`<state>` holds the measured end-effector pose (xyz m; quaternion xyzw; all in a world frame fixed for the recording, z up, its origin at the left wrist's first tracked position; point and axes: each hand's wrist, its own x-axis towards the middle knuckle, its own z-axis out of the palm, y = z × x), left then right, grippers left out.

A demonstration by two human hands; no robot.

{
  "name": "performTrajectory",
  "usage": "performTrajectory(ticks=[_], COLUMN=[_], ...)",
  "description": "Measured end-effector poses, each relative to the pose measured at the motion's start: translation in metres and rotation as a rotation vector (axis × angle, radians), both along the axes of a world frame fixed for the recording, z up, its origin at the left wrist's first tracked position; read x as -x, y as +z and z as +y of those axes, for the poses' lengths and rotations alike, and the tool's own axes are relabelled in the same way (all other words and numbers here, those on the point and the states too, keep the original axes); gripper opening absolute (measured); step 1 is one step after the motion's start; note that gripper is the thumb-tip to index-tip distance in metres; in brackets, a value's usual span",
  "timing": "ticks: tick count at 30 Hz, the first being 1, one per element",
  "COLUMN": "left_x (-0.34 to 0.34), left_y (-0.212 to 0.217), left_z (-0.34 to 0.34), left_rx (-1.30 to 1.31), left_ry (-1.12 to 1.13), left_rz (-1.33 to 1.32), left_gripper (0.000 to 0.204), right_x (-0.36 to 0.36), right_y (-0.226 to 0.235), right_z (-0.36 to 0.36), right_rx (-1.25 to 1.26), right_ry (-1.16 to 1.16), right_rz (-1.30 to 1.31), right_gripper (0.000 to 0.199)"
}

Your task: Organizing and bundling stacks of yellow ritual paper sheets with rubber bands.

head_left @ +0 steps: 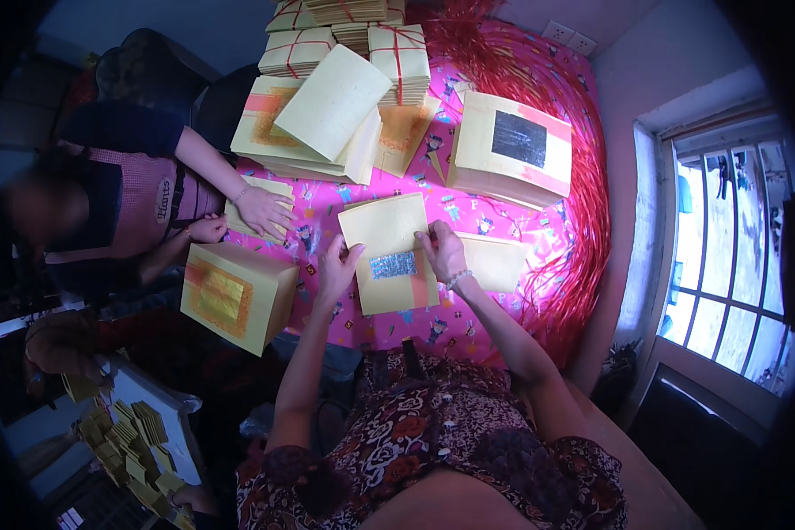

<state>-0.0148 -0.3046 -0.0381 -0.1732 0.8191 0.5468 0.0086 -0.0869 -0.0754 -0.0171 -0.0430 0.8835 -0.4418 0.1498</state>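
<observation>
Both hands grip a piece of yellow joss paper [382, 225] with a silver foil patch and a pink-orange band, its upper part seemingly folded over. My left hand [337, 268] pinches its left edge, thumb on top. On the opposite edge, my right hand [444, 253] closes with thumb and fingers; a bracelet circles that wrist. Partly behind my right hand lies a plain yellow sheet or thin stack [495, 263]. Left of my left hand stands a thick stack of joss paper [238, 296] with a gold patch on an orange ground.
A pink patterned cloth [331, 194] covers the table. Tied paper bundles [399, 66] and loose stacks fill the far side. A dark-patched stack [512, 146] stands far right, beside red plastic strands [583, 221]. At left, a co-worker's hand [263, 210] presses folded paper.
</observation>
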Motion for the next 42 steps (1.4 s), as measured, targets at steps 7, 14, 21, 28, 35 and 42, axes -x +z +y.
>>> performTrajectory(ticks=[7, 14, 21, 28, 35, 42], left_x=[0.004, 0.008, 0.01, 0.014, 0.022, 0.028], left_y=[0.006, 0.009, -0.007, -0.017, -0.004, 0.009], left_z=[0.014, 0.019, 0.017, 0.009, 0.014, 0.03], left_rx=[0.121, 0.186, 0.176, 0.098, 0.242, 0.458], left_ry=[0.065, 0.102, 0.174, 0.226, 0.182, 0.07], left_rz=[-0.05, -0.093, -0.077, -0.19, -0.226, -0.313], left_gripper=[0.03, 0.038, 0.041, 0.046, 0.036, 0.016], right_x=[-0.006, -0.004, -0.001, 0.002, 0.009, 0.015], right_y=[-0.005, -0.006, -0.012, -0.016, -0.01, -0.007], right_z=[-0.01, -0.011, -0.016, -0.019, -0.024, -0.025], right_rx=[-0.089, -0.124, -0.201, -0.287, -0.409, -0.509], right_ry=[-0.018, -0.011, -0.024, -0.028, 0.035, 0.078], right_rz=[0.182, 0.118, 0.095, 0.006, -0.136, -0.157], right_gripper=[0.02, 0.02, 0.022, 0.026, 0.031, 0.034])
